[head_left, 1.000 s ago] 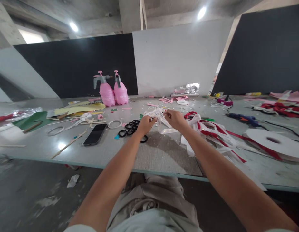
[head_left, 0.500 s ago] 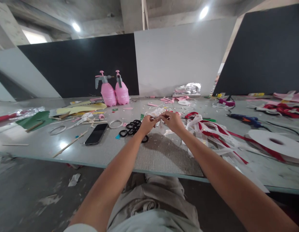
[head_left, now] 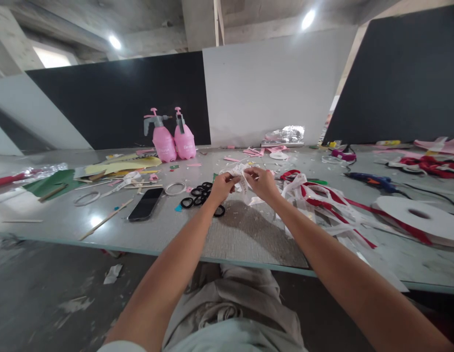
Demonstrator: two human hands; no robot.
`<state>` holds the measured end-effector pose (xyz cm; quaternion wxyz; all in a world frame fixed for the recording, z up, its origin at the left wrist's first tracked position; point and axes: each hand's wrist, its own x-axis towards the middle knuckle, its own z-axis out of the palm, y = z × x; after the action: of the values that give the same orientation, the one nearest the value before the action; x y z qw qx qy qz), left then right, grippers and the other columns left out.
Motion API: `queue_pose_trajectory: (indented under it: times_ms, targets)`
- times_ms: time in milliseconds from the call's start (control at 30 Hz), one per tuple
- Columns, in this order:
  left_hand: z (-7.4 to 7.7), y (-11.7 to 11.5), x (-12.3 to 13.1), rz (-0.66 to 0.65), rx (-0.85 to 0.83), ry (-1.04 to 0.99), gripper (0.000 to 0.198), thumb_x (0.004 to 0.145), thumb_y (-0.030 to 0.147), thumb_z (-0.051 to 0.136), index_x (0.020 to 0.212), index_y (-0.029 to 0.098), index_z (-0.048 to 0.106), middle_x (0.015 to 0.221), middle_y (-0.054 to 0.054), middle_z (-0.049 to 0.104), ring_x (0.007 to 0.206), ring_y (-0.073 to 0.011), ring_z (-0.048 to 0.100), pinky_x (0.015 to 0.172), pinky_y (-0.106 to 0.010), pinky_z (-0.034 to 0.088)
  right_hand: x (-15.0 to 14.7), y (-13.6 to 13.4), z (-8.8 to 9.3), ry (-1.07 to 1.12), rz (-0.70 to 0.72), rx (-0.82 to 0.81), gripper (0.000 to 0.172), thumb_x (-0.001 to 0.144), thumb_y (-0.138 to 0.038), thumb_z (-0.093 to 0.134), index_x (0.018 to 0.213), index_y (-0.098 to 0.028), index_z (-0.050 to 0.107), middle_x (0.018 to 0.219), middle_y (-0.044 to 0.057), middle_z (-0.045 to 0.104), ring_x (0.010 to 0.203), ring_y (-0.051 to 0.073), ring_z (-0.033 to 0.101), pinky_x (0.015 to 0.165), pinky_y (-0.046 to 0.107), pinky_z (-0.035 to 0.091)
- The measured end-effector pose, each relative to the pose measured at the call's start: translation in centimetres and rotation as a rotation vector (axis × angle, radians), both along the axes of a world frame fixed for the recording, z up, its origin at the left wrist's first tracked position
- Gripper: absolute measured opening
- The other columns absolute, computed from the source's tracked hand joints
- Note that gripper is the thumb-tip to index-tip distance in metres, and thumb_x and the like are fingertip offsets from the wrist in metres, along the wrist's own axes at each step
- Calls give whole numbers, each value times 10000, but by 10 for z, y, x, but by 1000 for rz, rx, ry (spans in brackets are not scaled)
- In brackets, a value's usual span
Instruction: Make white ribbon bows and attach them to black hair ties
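Note:
Between my two hands is a white printed ribbon [head_left: 244,185], partly bunched up, its lower part hanging toward the table. My left hand [head_left: 224,187] pinches it from the left, thumb against fingers. From the right, my right hand [head_left: 261,182] grips the same ribbon with its fingertips. Several black rings [head_left: 199,194] lie just left of my left hand. More white and red ribbon [head_left: 322,200] is heaped to the right of my right forearm. A brown rectangular board [head_left: 249,234] lies on the table under my hands.
A phone [head_left: 146,204], a clear ring roll [head_left: 175,188] and thin sticks [head_left: 105,219] lie leftward. Two pink spray bottles [head_left: 184,141] stand at the back. To the right are a white ribbon spool [head_left: 399,215] and a blue glue gun [head_left: 374,182] with its cord.
My hands have drawn slightly apart. More of the white ribbon now shows between them, and a length of it hangs down by my right fingertips.

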<state>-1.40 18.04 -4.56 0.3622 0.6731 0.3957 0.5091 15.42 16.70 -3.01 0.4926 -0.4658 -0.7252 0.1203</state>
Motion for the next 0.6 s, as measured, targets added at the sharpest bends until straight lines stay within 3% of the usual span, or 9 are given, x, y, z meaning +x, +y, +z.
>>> queue_pose_trajectory:
  times_ms: [100, 233, 600]
  targets:
    - [-1, 0, -1, -10, 1, 25, 382, 775, 520, 606, 738, 141, 598, 463, 41, 503, 407, -71, 451, 448, -202, 345, -1, -1, 0, 19, 56, -117, 271, 793, -403, 578, 834, -160, 693, 723, 24, 678, 637, 133, 576, 594, 233, 403]
    - [0, -3, -1, -9, 30, 63, 402, 827, 525, 532, 698, 147, 579, 451, 42, 480, 411, -69, 445, 449, -198, 336, -5, -3, -2, 90, 95, -225, 415, 730, -557, 621, 614, -160, 594, 489, -18, 521, 476, 98, 447, 459, 217, 291]
    - [5, -6, -1, -15, 52, 9, 334, 765, 485, 621, 735, 156, 573, 593, 34, 528, 453, -58, 461, 454, -196, 355, -8, -5, -1, 201, 202, -279, 369, 752, -531, 590, 645, -178, 590, 510, -17, 528, 463, 112, 503, 456, 213, 403]
